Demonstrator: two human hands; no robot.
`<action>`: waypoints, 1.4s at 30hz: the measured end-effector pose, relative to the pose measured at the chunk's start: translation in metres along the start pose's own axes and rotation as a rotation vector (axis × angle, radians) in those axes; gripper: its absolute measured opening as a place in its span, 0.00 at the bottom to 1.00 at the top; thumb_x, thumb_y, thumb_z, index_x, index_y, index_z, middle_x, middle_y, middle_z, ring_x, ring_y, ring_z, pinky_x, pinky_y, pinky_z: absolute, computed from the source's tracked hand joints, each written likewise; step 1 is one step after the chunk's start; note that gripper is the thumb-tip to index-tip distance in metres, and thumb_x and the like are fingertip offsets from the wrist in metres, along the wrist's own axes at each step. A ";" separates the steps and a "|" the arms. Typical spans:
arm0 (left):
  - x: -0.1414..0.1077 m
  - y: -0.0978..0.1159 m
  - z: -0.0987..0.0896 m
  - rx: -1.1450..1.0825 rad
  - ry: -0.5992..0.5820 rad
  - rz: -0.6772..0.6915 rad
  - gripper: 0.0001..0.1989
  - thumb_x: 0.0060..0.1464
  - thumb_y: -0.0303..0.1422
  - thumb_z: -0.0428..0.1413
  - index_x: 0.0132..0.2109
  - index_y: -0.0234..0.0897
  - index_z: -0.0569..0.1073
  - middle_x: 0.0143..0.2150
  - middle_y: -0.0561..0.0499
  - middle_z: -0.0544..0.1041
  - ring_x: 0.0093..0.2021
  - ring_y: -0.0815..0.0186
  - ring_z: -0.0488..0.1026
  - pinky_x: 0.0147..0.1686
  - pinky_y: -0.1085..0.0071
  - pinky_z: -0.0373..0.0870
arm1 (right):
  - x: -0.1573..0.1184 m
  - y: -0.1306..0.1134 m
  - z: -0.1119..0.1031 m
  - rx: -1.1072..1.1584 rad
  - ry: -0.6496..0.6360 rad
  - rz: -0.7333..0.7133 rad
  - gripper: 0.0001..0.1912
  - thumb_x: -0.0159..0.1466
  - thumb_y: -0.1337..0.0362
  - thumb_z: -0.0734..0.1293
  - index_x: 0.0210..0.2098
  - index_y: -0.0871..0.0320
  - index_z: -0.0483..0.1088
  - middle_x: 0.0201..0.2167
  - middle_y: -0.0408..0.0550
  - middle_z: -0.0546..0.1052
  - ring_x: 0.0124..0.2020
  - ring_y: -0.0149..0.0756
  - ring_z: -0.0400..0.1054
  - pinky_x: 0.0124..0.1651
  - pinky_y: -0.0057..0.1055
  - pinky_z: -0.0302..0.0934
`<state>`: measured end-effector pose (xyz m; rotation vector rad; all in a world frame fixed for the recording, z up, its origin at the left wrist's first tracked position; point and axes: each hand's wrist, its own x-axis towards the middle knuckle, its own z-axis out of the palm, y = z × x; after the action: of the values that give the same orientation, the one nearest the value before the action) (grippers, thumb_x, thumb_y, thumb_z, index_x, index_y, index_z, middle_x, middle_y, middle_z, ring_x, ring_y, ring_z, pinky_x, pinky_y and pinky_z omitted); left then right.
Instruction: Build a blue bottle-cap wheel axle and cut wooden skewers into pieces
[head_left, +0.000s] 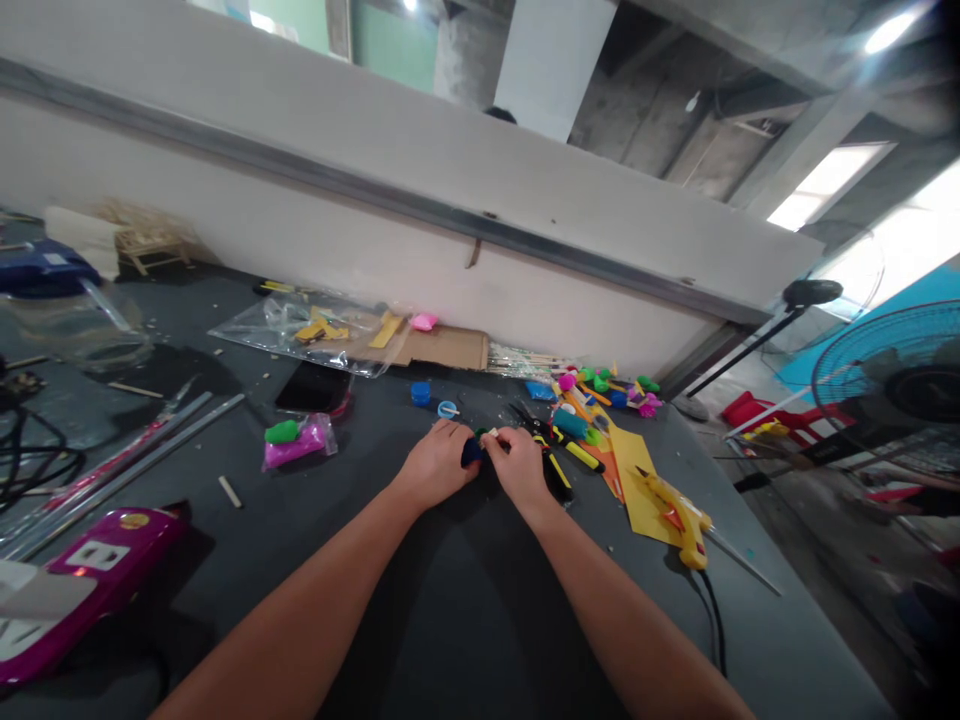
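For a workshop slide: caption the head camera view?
Left hand and right hand pinch a dark blue piece over a gray worktable, near a yellow glue gun.

On the dark grey counter [480, 630], to the right of the small dark blue piece [472, 452] is a yellow glue gun [675, 520] on yellow paper [637, 490], and to its left a bright pink bag [298, 445] with a green lump [281, 432].

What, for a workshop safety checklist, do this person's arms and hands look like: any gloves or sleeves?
The left forearm and right forearm are bare, with no sleeves, watch or bands in view. The left hand and right hand are bare too: no gloves, and no rings that can be made out.
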<state>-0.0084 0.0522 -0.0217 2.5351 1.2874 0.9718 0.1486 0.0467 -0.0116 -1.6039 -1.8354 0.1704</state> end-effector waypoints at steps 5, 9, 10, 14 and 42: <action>0.000 0.002 -0.003 0.054 0.003 -0.016 0.11 0.46 0.28 0.55 0.40 0.35 0.68 0.39 0.46 0.73 0.45 0.57 0.66 0.48 0.60 0.65 | 0.002 0.004 0.000 -0.005 -0.017 -0.008 0.16 0.59 0.54 0.65 0.21 0.57 0.70 0.20 0.43 0.70 0.27 0.34 0.62 0.31 0.27 0.51; 0.001 0.003 -0.007 0.057 0.005 -0.001 0.12 0.45 0.27 0.54 0.41 0.36 0.68 0.40 0.47 0.73 0.45 0.57 0.66 0.49 0.60 0.64 | 0.003 0.006 -0.001 -0.039 -0.029 -0.026 0.18 0.59 0.51 0.65 0.20 0.57 0.71 0.19 0.43 0.70 0.27 0.34 0.62 0.30 0.27 0.51; 0.001 0.003 -0.007 0.052 0.003 0.001 0.12 0.45 0.27 0.54 0.41 0.36 0.69 0.40 0.47 0.73 0.45 0.57 0.66 0.49 0.60 0.64 | 0.002 0.006 -0.002 -0.053 -0.028 -0.042 0.18 0.59 0.51 0.65 0.20 0.57 0.71 0.19 0.44 0.71 0.27 0.34 0.62 0.31 0.27 0.51; 0.002 0.002 -0.007 0.006 0.012 -0.041 0.13 0.45 0.27 0.55 0.42 0.37 0.69 0.41 0.46 0.73 0.46 0.56 0.67 0.49 0.59 0.65 | 0.001 0.003 -0.009 -0.062 -0.013 -0.099 0.18 0.61 0.52 0.62 0.23 0.57 0.73 0.23 0.47 0.75 0.31 0.36 0.64 0.35 0.29 0.54; 0.002 -0.016 -0.004 -0.130 0.082 -0.175 0.18 0.49 0.27 0.54 0.49 0.39 0.69 0.47 0.47 0.73 0.50 0.57 0.68 0.51 0.57 0.65 | 0.011 0.032 -0.001 0.061 -0.131 -0.127 0.15 0.52 0.66 0.71 0.40 0.57 0.73 0.35 0.47 0.77 0.38 0.38 0.68 0.44 0.34 0.57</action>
<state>-0.0207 0.0630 -0.0233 2.2652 1.3925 1.0926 0.1752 0.0635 -0.0231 -1.4590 -2.0057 0.2777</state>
